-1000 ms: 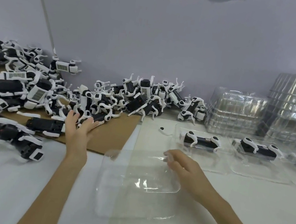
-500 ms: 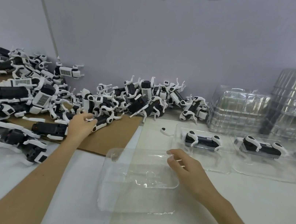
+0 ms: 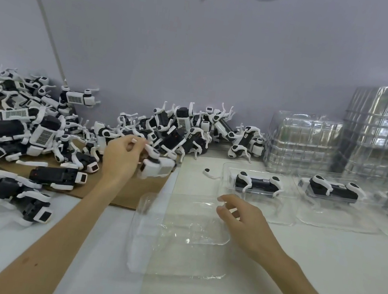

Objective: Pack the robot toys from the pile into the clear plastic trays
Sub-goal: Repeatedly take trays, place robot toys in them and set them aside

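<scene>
We see the white table [image 3: 321, 266] filling the lower view. The pile of robot toys [image 3: 39, 128] sprawls from 9 to 12 o'clock along the wall, partly on brown cardboard [image 3: 127, 197]. At 2 o'clock stand stacks of clear trays [image 3: 386, 130], with filled trays [image 3: 279, 210] in a row before them. An empty tray [image 3: 180, 245] lies near centre, toward 6 o'clock. The right hand [image 3: 242, 219] rests relaxed fingertips on its 1 o'clock corner. The left hand [image 3: 120, 158], at the tray's 11 o'clock, curls round one robot toy [image 3: 157, 166] at the pile's edge.
</scene>
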